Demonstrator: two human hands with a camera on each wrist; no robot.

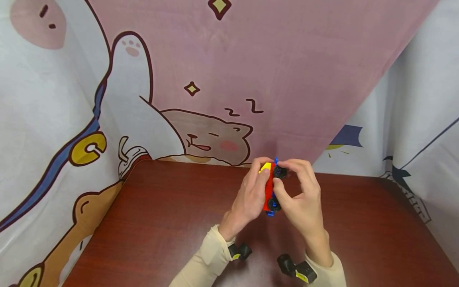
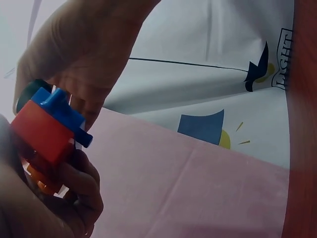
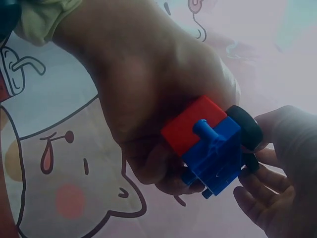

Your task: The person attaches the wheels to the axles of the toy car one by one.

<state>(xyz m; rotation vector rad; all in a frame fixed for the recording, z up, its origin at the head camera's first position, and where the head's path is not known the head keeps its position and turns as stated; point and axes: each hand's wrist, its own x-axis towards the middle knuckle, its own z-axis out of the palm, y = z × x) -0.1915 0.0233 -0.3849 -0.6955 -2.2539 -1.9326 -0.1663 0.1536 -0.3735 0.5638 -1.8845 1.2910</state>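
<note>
A small toy car (image 1: 268,191) of red, yellow and blue blocks is held up in front of me, its wheeled side turned to the right. My left hand (image 1: 251,195) grips its red body from the left, the thumb lying along it. On the other side, my right hand (image 1: 303,203) pinches the car by the far black wheel (image 1: 279,172) and the blue base. The near black wheel (image 1: 274,204) shows uncovered. In the right wrist view the blue base (image 3: 215,161) has pegs jutting from its end. Fingers hide part of the body.
Below the hands lies a dark red-brown table (image 1: 161,215). A pink and white cloth (image 1: 305,79) with cartoon animals hangs behind it and along the sides. Black wrist cameras (image 1: 245,251) sit at both cuffs.
</note>
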